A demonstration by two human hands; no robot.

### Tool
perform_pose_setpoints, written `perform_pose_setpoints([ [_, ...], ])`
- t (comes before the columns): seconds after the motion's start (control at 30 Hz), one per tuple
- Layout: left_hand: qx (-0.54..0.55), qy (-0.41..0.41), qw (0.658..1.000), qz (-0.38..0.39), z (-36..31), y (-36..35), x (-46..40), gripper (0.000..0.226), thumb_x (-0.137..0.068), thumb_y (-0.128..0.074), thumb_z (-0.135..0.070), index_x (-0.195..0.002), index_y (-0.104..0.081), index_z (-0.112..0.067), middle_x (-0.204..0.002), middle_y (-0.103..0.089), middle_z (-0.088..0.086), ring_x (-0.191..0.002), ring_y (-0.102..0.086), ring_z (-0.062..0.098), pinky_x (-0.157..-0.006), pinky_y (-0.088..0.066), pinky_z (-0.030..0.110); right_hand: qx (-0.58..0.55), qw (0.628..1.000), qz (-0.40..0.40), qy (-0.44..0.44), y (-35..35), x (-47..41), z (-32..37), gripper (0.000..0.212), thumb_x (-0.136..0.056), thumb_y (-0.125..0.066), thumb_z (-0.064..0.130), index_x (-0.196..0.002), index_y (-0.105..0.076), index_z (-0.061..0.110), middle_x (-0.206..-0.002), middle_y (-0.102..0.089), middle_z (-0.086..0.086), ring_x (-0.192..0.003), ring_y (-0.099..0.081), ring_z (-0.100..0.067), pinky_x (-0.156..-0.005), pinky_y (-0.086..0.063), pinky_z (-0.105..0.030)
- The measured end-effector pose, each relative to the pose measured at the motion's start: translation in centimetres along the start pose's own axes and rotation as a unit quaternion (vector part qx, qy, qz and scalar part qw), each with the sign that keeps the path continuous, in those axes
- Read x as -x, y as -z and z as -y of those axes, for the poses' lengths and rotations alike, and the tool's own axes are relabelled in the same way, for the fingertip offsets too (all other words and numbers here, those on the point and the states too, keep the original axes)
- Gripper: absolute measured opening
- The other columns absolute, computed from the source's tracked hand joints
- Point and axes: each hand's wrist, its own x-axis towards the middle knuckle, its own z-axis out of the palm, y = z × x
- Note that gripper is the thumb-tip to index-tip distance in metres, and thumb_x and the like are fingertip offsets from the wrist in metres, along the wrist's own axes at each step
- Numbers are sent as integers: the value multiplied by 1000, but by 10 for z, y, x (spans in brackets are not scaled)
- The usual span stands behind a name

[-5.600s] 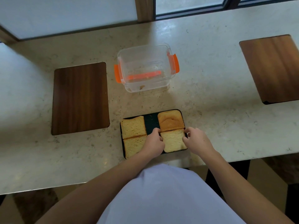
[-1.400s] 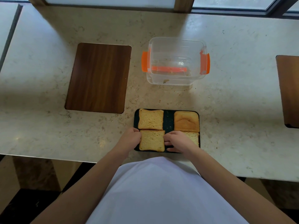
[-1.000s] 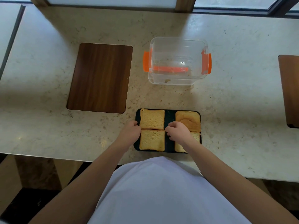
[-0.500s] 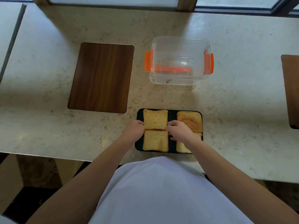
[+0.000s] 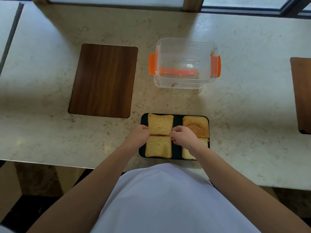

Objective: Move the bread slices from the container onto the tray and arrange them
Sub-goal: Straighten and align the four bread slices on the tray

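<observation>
A dark tray (image 5: 177, 149) lies at the counter's near edge with several bread slices on it in two columns. The far left slice (image 5: 160, 124) sits between my hands: my left hand (image 5: 139, 136) touches its left edge and my right hand (image 5: 182, 136) its right edge, fingers curled against it. Below it lies the near left slice (image 5: 158, 147). A browner crust slice (image 5: 196, 126) is at the far right, and my right wrist partly hides the near right slice (image 5: 186, 153). The clear container (image 5: 185, 63) with orange clips stands behind the tray, holding only crumbs.
A dark wooden inlay panel (image 5: 104, 79) is set in the marble counter (image 5: 244, 106) to the left of the container. Another panel (image 5: 302, 93) shows at the right edge. A window frame runs along the far side.
Both hands moved from the near left slice up to the far left slice, which shifted slightly right along with its neighbour. The camera view drifted a little.
</observation>
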Motion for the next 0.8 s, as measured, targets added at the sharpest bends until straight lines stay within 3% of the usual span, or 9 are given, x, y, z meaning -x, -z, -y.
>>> perform_pose_setpoints([
  [0.1,1,0,1000,-14,0,1,-1,24,-88,-43,-6,-74,-56,-21,-83,-53,5,-71,-47,15,-68,-36,32,-4,1000,2,-1,-1,1,0,41,-90,-59,28,-129,-61,16,-100,-70,-2,-98,-69,-21,-93,-58,-48],
  [0.2,-9,-2,1000,-12,2,0,-2,20,-87,-45,-8,-84,-64,-14,-87,-57,8,-80,-52,21,-74,-39,34,-4,1000,-2,2,-1,1,0,41,-91,-59,28,-130,-61,16,-101,-69,-1,-97,-68,-19,-94,-58,-46],
  [0.3,-11,-1,1000,-10,3,-1,-2,22,-87,-46,-10,-88,-68,-4,-82,-55,10,-77,-51,21,-71,-36,35,6,1000,-4,10,-1,2,1,41,-91,-58,28,-130,-61,16,-106,-68,1,-99,-66,-19,-95,-57,-45],
  [0.43,-5,-2,1000,-12,3,-1,-2,20,-88,-47,-12,-86,-66,-4,-81,-54,10,-75,-50,22,-70,-36,34,6,1000,-4,9,-1,2,2,40,-92,-58,27,-130,-61,16,-107,-68,1,-99,-66,-18,-95,-57,-44],
  [0.5,0,3,1000,-14,3,-1,-1,27,-88,-47,-13,-96,-68,2,-83,-56,10,-77,-52,21,-71,-38,34,2,1000,-4,6,-1,3,1,39,-92,-58,27,-130,-61,16,-105,-68,0,-98,-66,-18,-94,-57,-45],
  [0.63,-2,-11,1000,-7,0,1,2,12,-88,-48,-17,-86,-59,-18,-84,-53,8,-78,-49,19,-71,-36,35,-14,1000,4,1,0,3,0,40,-94,-58,29,-132,-60,17,-104,-68,2,-98,-66,-17,-95,-57,-45],
  [0.8,-5,-16,1000,-11,1,2,2,12,-88,-47,-20,-82,-57,-17,-82,-51,8,-76,-47,19,-71,-35,36,-20,1000,8,1,1,4,1,41,-93,-58,29,-131,-60,16,-103,-68,0,-98,-67,-18,-95,-57,-45],
])
